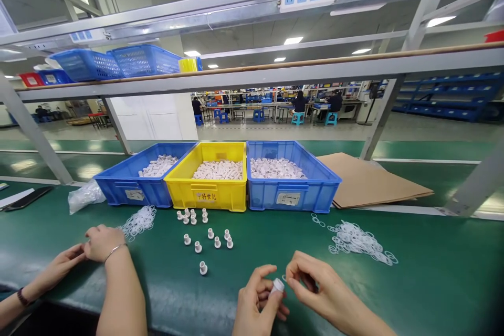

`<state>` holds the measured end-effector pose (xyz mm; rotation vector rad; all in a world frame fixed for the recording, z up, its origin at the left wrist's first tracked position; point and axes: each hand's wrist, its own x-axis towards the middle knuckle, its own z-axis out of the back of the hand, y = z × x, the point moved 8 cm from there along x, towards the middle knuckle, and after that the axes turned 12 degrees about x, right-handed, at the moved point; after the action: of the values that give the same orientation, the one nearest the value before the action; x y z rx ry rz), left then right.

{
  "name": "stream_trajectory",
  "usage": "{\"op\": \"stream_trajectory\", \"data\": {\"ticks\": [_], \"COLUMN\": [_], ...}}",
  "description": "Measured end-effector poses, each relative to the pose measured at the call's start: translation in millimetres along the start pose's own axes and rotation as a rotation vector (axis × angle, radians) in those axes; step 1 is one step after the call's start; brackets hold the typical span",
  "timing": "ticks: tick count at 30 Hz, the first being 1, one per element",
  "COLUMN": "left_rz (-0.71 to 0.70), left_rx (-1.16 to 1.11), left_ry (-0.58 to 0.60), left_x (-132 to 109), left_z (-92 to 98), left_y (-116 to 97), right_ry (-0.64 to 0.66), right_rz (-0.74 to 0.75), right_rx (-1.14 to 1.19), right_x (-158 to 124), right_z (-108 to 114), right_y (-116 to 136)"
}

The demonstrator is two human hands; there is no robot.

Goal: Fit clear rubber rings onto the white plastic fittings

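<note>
Near the front edge of the bench, my left hand [258, 299] grips a short white plastic fitting [277, 285] between thumb and fingers. Just to its right, my right hand [321, 286] pinches a thin white ring [284, 277], mostly covered by the fingertips. The ring is close beside the fitting's top end; whether they touch I cannot tell. A loose pile of similar white rings [356, 241] lies beyond my right hand. Several small white flanged fittings [203, 268] stand upright to the left of my hands.
A blue bin [271, 197], a yellow bin [185, 194] and another blue bin [114, 186] hold white parts. Brown cardboard [374, 181] lies right of them. A co-worker's hands [100, 244] are at the left, near another ring pile [139, 222]. A shelf [252, 76] crosses above.
</note>
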<state>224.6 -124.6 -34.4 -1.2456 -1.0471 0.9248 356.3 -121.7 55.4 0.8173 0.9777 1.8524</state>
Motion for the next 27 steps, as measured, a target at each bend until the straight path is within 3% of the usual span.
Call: {"op": "stream_trajectory", "data": {"ticks": [5, 11, 16, 27], "left_rz": [-0.024, -0.036, 0.054, 0.056], "left_rx": [0.012, 0.097, -0.145, -0.427], "left_ry": [0.067, 0.026, -0.013, 0.178], "left_x": [-4, -6, -6, -7], "left_z": [-5.0, -0.5, 3.7, -9.4], "left_y": [-7, -10, -3, -1], "right_ry": [0.034, 0.092, 0.091, 0.071], "right_rz": [-0.044, -0.012, 0.014, -0.100], "right_rx": [-0.022, -0.010, -0.094, 0.165], "right_x": [3, -3, -5, -4], "right_z": [-5, -18, -17, -13], "right_y": [-9, -3, 0, -3]}}
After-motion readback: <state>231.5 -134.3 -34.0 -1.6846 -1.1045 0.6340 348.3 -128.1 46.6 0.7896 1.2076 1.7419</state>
